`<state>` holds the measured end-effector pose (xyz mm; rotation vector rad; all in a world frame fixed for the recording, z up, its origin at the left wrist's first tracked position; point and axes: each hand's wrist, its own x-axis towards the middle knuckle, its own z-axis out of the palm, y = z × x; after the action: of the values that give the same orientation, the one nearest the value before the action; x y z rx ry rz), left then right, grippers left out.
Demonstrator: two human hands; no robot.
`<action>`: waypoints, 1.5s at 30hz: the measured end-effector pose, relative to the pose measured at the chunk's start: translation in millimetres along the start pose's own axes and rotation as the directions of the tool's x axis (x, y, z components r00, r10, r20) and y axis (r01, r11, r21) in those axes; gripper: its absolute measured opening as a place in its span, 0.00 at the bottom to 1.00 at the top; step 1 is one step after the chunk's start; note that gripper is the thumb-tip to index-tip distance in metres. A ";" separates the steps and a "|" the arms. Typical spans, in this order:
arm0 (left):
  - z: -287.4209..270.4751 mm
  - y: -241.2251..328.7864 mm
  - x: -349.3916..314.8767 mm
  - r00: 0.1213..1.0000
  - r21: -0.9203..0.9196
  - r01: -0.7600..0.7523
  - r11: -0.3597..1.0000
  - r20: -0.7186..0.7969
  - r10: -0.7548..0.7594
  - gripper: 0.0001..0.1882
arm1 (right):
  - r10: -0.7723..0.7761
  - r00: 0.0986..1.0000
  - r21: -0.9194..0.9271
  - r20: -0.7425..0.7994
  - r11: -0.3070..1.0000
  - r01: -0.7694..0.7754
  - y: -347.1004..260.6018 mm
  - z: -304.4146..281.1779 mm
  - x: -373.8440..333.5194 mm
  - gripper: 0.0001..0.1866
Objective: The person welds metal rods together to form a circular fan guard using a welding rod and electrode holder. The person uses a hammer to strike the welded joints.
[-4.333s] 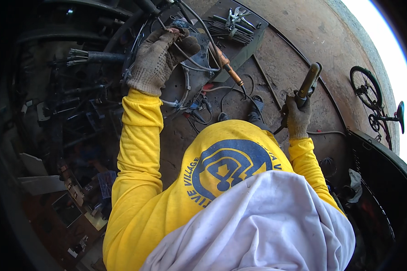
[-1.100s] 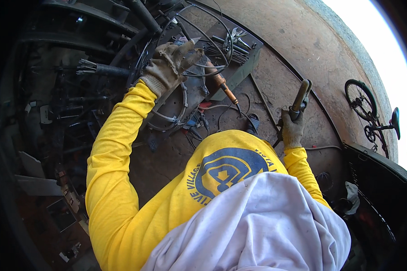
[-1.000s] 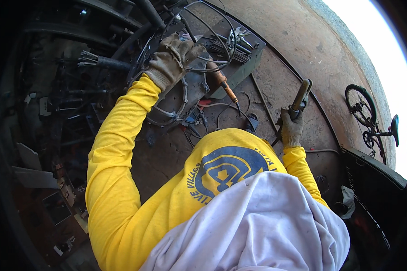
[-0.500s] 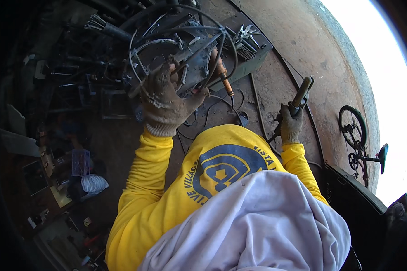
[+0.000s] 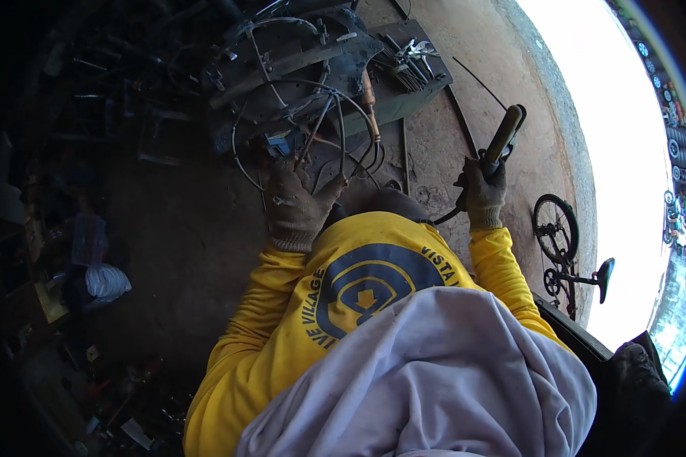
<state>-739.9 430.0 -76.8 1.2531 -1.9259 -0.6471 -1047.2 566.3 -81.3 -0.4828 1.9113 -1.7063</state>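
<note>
Left hand point(image 5: 296, 207), gloved, grips a wire ring point(image 5: 305, 126) at frame centre. Right hand point(image 5: 484, 194) holds a torch handle point(image 5: 503, 141). Best to steady the ring before bringing the tip in.

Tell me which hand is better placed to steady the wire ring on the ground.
Probably the left hand: it already touches the wire ring. The right hand is apart, closed on a torch handle.

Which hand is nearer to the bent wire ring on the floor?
Left. The gloved left hand touches the wire ring at its lower edge; the right hand is off to its right, gripping a torch handle.
</note>
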 end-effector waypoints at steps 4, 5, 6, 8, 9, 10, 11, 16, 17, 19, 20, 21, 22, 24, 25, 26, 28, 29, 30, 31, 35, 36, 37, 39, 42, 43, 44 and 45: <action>-1.3 11.9 -2.5 0.994 0.083 0.109 0.991 -0.002 -0.109 0.41 | -0.073 0.992 -0.026 0.104 0.997 0.076 -22.4 2.3 17.9 0.22; -2.0 19.7 0.7 0.976 0.082 0.206 0.975 0.049 -0.210 0.41 | -0.072 0.990 -0.028 0.117 0.997 0.076 -22.5 -0.2 22.5 0.22; -1.8 26.2 3.9 0.946 0.085 0.303 0.949 0.093 -0.311 0.41 | -0.089 0.983 -0.070 0.163 0.992 0.102 -23.4 -1.1 28.3 0.22; 17.5 18.8 -0.9 0.958 0.075 0.283 0.956 0.033 -0.286 0.41 | -0.106 0.967 -0.110 0.233 0.985 0.134 -23.8 -6.6 43.4 0.23; 27.0 19.3 -1.6 0.968 0.069 0.250 0.966 -0.012 -0.250 0.40 | -0.133 0.950 -0.160 0.282 0.970 0.183 -23.2 -9.9 51.7 0.23; 37.5 22.1 -3.1 0.963 0.074 0.268 0.961 -0.034 -0.266 0.40 | -0.157 0.929 -0.205 0.334 0.950 0.235 -23.3 -13.7 60.6 0.22; 50.0 26.8 -4.5 0.953 -0.009 0.299 0.954 -0.057 -0.299 0.39 | -0.156 0.919 -0.201 0.362 0.950 0.241 -23.2 -18.1 68.1 0.22; 122.8 40.3 -3.9 0.893 -0.064 0.415 0.908 -0.161 -0.419 0.34 | -0.089 0.848 -0.243 0.522 0.937 0.249 -15.9 -39.1 117.4 0.22; 135.6 46.9 -3.6 0.869 -0.063 0.460 0.886 -0.172 -0.464 0.32 | -0.061 0.843 -0.246 0.534 0.943 0.224 -11.8 -46.1 123.3 0.22; 153.7 49.1 2.6 0.841 -0.059 0.503 0.862 -0.197 -0.504 0.30 | 0.025 0.794 -0.289 0.607 0.938 0.192 -12.9 -48.6 141.9 0.22; 162.2 44.7 -0.3 0.839 -0.034 0.505 0.862 -0.213 -0.500 0.26 | 0.037 0.788 -0.288 0.615 0.940 0.180 -10.1 -49.3 147.6 0.22; 172.2 39.0 -3.5 0.837 -0.012 0.509 0.860 -0.225 -0.499 0.22 | 0.054 0.790 -0.290 0.611 0.944 0.160 -5.6 -50.7 152.7 0.23; 178.5 32.8 -9.1 0.831 -0.004 0.517 0.856 -0.237 -0.503 0.22 | 0.058 0.787 -0.280 0.614 0.948 0.148 -3.5 -53.6 150.9 0.23; 188.4 22.2 -8.8 0.887 0.101 0.403 0.910 -0.289 -0.360 0.17 | 0.068 0.770 -0.277 0.634 0.950 0.144 -8.8 -53.1 153.7 0.23; 190.4 20.9 -9.1 0.882 0.102 0.414 0.904 -0.289 -0.372 0.17 | 0.073 0.763 -0.279 0.642 0.950 0.143 -11.2 -51.2 154.9 0.24; 190.8 19.2 -10.1 0.890 0.131 0.400 0.907 -0.290 -0.351 0.15 | 0.083 0.759 -0.285 0.646 0.948 0.139 -8.5 -52.0 152.3 0.24; 186.9 29.3 -0.3 0.895 0.143 0.387 0.911 -0.295 -0.334 0.13 | 0.089 0.777 -0.289 0.624 0.949 0.124 -5.7 -54.9 151.6 0.24; 179.4 36.0 4.4 0.927 0.276 0.343 0.898 -0.257 -0.275 0.13 | 0.089 0.777 -0.296 0.624 0.947 0.129 -4.7 -54.6 151.7 0.24; 170.6 44.8 8.5 0.952 0.405 0.291 0.867 -0.210 -0.222 0.12 | 0.070 0.784 -0.289 0.617 0.947 0.142 -4.1 -54.5 150.1 0.23; 161.9 53.1 13.3 0.951 0.402 0.295 0.867 -0.207 -0.228 0.12 | 0.055 0.792 -0.282 0.608 0.947 0.151 -2.9 -55.2 147.4 0.23; 134.0 73.2 24.0 0.969 0.656 0.191 0.730 -0.247 -0.031 0.11 | 0.081 0.809 -0.277 0.582 0.955 0.103 -1.4 -53.7 142.1 0.23; 129.8 74.1 24.8 0.964 0.733 0.150 0.664 -0.257 0.066 0.11 | 0.077 0.819 -0.254 0.569 0.964 0.085 -0.4 -52.4 140.6 0.22; 127.6 68.3 24.4 0.963 0.733 0.149 0.663 -0.260 0.071 0.11 | 0.074 0.829 -0.230 0.554 0.971 0.067 0.0 -51.4 139.4 0.22; 124.1 49.4 22.8 0.969 0.637 0.085 0.766 -0.232 0.086 0.13 | 0.076 0.831 -0.215 0.551 0.975 0.053 -3.4 -49.9 138.4 0.22; 116.5 34.5 18.8 0.978 0.442 0.209 0.873 -0.105 -0.181 0.14 | 0.073 0.835 -0.183 0.545 0.982 0.034 -3.1 -50.0 137.5 0.22; 116.1 33.9 17.6 0.978 0.443 0.207 0.872 -0.104 -0.179 0.14 | 0.063 0.837 -0.163 0.544 0.986 0.031 -2.5 -50.4 137.4 0.22; 115.9 34.1 16.5 0.981 0.441 0.183 0.879 -0.141 -0.134 0.14 | 0.063 0.836 -0.162 0.544 0.986 0.031 -2.7 -51.2 137.3 0.22; 115.7 34.1 17.1 0.981 0.440 0.155 0.885 -0.177 -0.084 0.14 | 0.071 0.845 -0.171 0.529 0.985 0.024 -5.0 -50.8 137.2 0.22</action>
<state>-855.2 429.9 -116.0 1.6674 -1.9412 -0.1477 -1187.3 525.8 -93.5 -0.8944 1.6372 -1.2170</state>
